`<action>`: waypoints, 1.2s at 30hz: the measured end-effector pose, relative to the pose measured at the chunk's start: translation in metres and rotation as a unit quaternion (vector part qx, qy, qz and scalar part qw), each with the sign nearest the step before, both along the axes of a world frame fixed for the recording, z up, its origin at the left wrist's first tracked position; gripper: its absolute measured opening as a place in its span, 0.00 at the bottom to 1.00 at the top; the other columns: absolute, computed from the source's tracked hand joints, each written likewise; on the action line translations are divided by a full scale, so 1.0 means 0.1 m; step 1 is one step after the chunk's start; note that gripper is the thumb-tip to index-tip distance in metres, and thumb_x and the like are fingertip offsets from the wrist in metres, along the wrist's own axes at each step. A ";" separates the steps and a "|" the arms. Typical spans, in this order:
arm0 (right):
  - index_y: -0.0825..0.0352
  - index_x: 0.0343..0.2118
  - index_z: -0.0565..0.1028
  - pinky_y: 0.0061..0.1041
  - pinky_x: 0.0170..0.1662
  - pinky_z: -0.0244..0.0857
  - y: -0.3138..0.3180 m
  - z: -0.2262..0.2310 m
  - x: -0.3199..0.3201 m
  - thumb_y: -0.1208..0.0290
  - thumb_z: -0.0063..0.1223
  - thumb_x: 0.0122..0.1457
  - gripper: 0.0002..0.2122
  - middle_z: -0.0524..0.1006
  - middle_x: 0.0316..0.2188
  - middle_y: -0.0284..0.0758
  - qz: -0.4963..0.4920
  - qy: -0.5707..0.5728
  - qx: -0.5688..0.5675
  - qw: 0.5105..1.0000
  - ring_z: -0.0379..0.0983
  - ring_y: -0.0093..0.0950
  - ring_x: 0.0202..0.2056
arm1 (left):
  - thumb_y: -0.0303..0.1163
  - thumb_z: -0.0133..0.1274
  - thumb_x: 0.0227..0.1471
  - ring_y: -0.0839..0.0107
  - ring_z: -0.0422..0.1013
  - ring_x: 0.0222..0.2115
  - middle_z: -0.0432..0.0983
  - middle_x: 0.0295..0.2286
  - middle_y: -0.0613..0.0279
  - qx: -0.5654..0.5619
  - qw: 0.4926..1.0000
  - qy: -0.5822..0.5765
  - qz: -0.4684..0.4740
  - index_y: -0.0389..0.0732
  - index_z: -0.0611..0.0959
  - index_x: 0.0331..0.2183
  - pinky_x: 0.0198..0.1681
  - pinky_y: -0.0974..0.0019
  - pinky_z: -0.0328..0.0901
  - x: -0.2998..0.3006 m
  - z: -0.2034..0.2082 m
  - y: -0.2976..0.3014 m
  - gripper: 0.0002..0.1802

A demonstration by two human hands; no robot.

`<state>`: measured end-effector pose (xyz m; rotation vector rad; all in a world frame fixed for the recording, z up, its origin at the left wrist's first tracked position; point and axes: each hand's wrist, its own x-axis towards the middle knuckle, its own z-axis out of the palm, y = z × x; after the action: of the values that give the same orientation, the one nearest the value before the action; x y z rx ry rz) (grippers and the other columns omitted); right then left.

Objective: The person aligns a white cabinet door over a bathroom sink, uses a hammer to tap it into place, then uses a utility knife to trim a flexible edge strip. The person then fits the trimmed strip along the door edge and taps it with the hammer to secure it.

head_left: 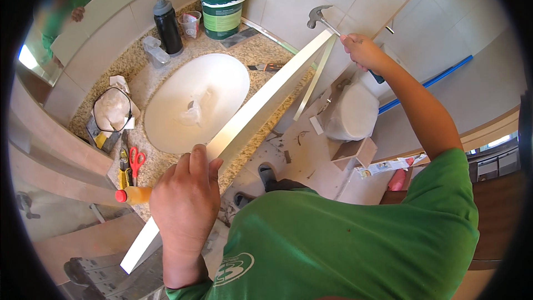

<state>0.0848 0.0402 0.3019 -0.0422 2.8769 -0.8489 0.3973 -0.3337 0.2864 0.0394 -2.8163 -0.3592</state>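
Note:
A long white board (267,100) lies slantwise across the front of the counter, its near end sticking out past the edge at the lower left. My left hand (186,203) is closed over the board near that end, fingers wrapped on its top face. At the far right, my right hand (363,54) grips a claw hammer (315,16) by its handle. The hammer's metal head is just above and beyond the board's far end; whether it touches anything I cannot tell. A narrow pale strip (314,80) slants down from beside that end.
An oval sink (166,91) is set in the granite counter. Around it are a green bucket (222,19), a black bottle (167,30), a utility knife (266,67), red scissors (136,159) and a red-capped bottle (136,195). A toilet (352,111) and blue pole (433,81) are at the right.

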 end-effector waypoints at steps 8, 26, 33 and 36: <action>0.60 0.31 0.68 0.22 0.13 0.50 -0.05 0.02 0.01 0.42 0.44 0.72 0.23 0.62 0.17 0.25 0.004 -0.010 -0.007 1.000 0.53 0.16 0.12 | 0.36 0.59 0.61 0.48 0.77 0.29 0.78 0.27 0.54 -0.012 1.000 -0.016 0.007 0.41 0.78 0.40 0.30 0.49 0.68 -0.01 0.00 -0.02 0.10; 0.61 0.28 0.66 0.23 0.12 0.52 0.29 0.58 0.69 0.46 0.43 0.73 0.23 0.58 0.13 0.24 -0.049 -0.003 -0.019 0.999 0.54 0.17 0.09 | 0.40 0.60 0.60 0.56 0.78 0.27 0.77 0.26 0.58 -0.056 0.998 0.009 -0.010 0.41 0.79 0.41 0.29 0.54 0.71 0.00 -0.02 0.00 0.14; 0.61 0.29 0.67 0.23 0.13 0.54 0.30 0.52 0.68 0.43 0.46 0.71 0.24 0.62 0.15 0.25 -0.038 -0.018 -0.012 0.999 0.57 0.18 0.11 | 0.37 0.58 0.62 0.48 0.77 0.29 0.78 0.28 0.54 -0.015 1.000 -0.004 0.000 0.42 0.78 0.41 0.30 0.49 0.69 0.04 -0.01 0.04 0.11; 0.61 0.30 0.67 0.23 0.13 0.55 0.32 0.56 0.61 0.43 0.45 0.71 0.24 0.62 0.15 0.25 -0.033 -0.010 -0.036 0.999 0.58 0.18 0.11 | 0.36 0.58 0.62 0.48 0.77 0.29 0.78 0.27 0.54 -0.014 1.000 -0.001 0.000 0.41 0.78 0.40 0.30 0.49 0.69 0.05 -0.01 0.06 0.10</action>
<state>0.1456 0.0721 0.3580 0.0524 2.8421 -0.9584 0.4023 -0.3278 0.2852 0.0348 -2.8231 -0.3191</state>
